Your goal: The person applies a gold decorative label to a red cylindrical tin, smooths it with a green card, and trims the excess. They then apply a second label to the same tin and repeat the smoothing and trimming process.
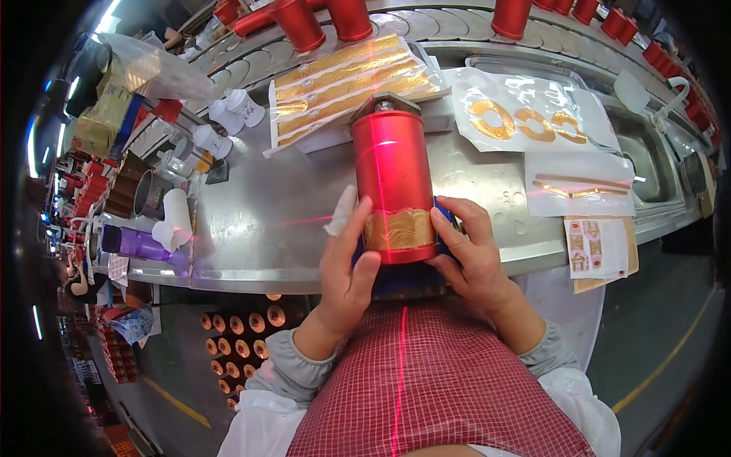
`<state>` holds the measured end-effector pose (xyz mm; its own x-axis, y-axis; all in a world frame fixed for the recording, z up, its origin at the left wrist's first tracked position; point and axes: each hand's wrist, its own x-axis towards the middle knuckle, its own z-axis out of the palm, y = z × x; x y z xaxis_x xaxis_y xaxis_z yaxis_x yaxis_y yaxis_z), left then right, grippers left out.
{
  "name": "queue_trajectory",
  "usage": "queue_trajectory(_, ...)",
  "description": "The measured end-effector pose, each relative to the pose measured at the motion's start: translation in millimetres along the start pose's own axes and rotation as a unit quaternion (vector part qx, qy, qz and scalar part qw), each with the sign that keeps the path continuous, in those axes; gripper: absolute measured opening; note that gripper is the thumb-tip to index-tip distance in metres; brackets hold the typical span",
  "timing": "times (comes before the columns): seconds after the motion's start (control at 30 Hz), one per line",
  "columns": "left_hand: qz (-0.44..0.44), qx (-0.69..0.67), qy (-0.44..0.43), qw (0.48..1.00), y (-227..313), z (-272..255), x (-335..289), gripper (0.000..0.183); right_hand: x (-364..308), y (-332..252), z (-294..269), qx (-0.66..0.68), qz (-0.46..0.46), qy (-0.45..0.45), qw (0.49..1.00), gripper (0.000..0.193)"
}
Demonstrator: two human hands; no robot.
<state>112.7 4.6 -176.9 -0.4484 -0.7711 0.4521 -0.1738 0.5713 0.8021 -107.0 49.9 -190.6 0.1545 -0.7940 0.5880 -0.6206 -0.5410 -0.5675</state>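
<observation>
A red cylinder point(390, 164) lies in front of me above the steel table's near edge, a metal fitting point(386, 103) at its far end. Around its near part runs a gold band with a wavy upper edge point(400, 230). My left hand point(343, 266) grips the cylinder's left side, thumb close to the near rim. White wrapping point(343, 212) covers one of its fingers. On the other side, the fingers of my right hand point(472, 255) press against the gold band. A bright red light line falls along the cylinder. Something blue beneath it is mostly hidden.
Gold strip sheets point(343, 84) lie behind the cylinder. To the right are ring-shaped gold stickers point(491, 120), a sheet with thin strips point(582, 202) and a sink point(643, 156). Red cylinders point(297, 23) stand on the far conveyor. At left are white cups point(245, 107) and a purple bottle point(145, 244).
</observation>
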Motion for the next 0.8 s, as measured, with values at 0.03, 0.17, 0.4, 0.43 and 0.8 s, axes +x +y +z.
queue_trajectory(0.03, -0.039, -0.039, 0.009, 0.998, 3, 5, 7, 0.061, 1, -2, 1, -0.001, 0.001, 0.009, 1.0, 0.07)
queue_trajectory(0.17, -0.134, -0.139, 0.012, 0.981, 7, 13, 20, 0.074, 1, -4, -1, -0.014, 0.006, 0.007, 1.0, 0.069)
queue_trajectory(0.4, -0.142, -0.043, -0.008, 0.989, 10, 18, 30, 0.077, 1, -4, 0, -0.004, 0.013, 0.008, 1.0, 0.069)
queue_trajectory(0.43, -0.142, -0.053, -0.007, 0.988, 11, 18, 30, 0.077, 1, -4, 0, -0.002, 0.013, 0.009, 1.0, 0.069)
queue_trajectory(0.8, 0.148, 0.407, -0.042, 0.9, 30, 13, 5, 0.053, 0, -5, 1, 0.004, 0.018, 0.015, 1.0, 0.067)
